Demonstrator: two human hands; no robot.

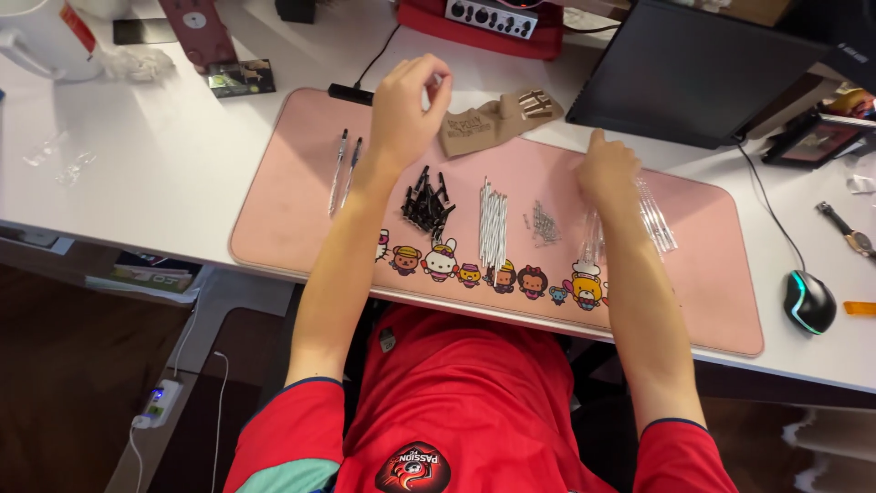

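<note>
My left hand (411,100) is raised over the far left part of a pink desk mat (721,301), with its fingertips pinched together; I see nothing between them. Two assembled pens (343,169) lie to its left, and a heap of small black pen parts (427,203) lies just nearer to me. My right hand (607,169) rests with fingers curled at the far end of a pile of clear pen barrels (655,217); its grip is hidden. Between the hands lie a row of white refills (493,224) and a small pile of springs (545,222).
Brown cardboard pieces (497,123) lie at the mat's far edge. A dark screen (693,73) stands at the back right and a red audio box (484,23) behind the mat. A mouse (808,301) and a wristwatch (849,233) lie at the right, and a white jug (46,36) at the back left.
</note>
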